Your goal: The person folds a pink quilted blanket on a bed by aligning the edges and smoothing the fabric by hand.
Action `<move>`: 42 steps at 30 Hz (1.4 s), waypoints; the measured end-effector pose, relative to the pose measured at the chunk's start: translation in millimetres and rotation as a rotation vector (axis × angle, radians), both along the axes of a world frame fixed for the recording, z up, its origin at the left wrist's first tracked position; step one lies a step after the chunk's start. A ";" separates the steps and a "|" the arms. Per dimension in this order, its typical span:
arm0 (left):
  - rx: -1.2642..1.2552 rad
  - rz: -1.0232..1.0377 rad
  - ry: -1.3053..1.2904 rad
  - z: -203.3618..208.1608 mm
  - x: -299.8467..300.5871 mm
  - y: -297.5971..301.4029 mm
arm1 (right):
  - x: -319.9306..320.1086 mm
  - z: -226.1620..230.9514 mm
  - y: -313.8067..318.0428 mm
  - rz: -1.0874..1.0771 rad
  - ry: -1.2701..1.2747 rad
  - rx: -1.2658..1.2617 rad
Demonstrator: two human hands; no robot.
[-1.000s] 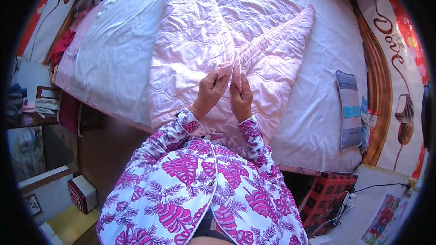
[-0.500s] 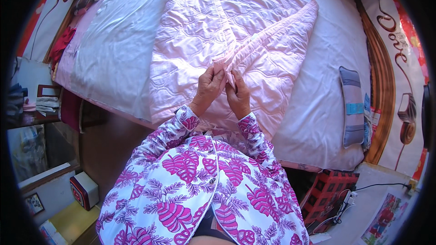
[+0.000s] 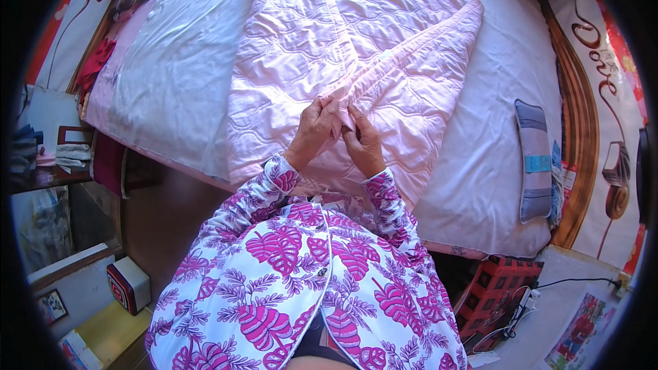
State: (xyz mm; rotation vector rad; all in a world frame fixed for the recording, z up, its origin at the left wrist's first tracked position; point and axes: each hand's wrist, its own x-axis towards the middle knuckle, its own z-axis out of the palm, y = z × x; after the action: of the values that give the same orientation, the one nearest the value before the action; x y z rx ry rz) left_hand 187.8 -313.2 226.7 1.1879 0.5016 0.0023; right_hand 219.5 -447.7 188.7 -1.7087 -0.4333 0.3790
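Observation:
A pale pink quilt (image 3: 284,65) with wavy stitching lies partly folded over the bed, its edges drawn together in a V toward me. At the point of the V, my left hand (image 3: 317,128) is closed on the gathered edge. Close beside it on the right, my right hand (image 3: 363,142) pinches the same bunched cloth between thumb and fingers. Both hands are raised over the near part of the quilt, and some fingertips are hidden in the folds.
The bed's white sheet (image 3: 178,89) shows on both sides of the quilt. A grey-blue pillow (image 3: 533,161) lies at the right edge. To the lower right stands a red and black checked box (image 3: 504,291) with cables. A boxy red-and-white item (image 3: 128,286) sits lower left.
My hands stay on the gathered edge and have shifted only slightly, the right one a little lower and farther right. The quilt keeps nearly the same shape.

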 end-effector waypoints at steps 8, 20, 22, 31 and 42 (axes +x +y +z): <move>-0.007 0.041 -0.014 -6.0 -1.7 -2.4 | 2.5 -4.6 -6.6 0.016 0.064 0.054; 0.033 -0.006 0.009 -4.6 -8.7 -3.8 | -1.8 1.8 1.8 -0.154 -0.224 -0.065; 0.102 -0.014 -0.021 -9.8 -10.4 -4.0 | -0.1 -4.2 -3.9 -0.138 -0.176 -0.058; 0.186 -0.101 -0.101 -20.6 -13.5 -1.9 | 10.0 3.7 -8.7 -0.279 0.104 0.154; 0.417 -0.107 -0.180 -22.1 -11.6 -5.9 | 7.1 21.0 5.6 -0.114 0.136 0.167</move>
State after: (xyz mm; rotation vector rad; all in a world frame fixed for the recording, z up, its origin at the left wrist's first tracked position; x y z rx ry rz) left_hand 176.2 -319.1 204.7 1.6049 0.2831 0.1263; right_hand 226.6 -442.1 209.7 -1.5269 -0.2592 0.3628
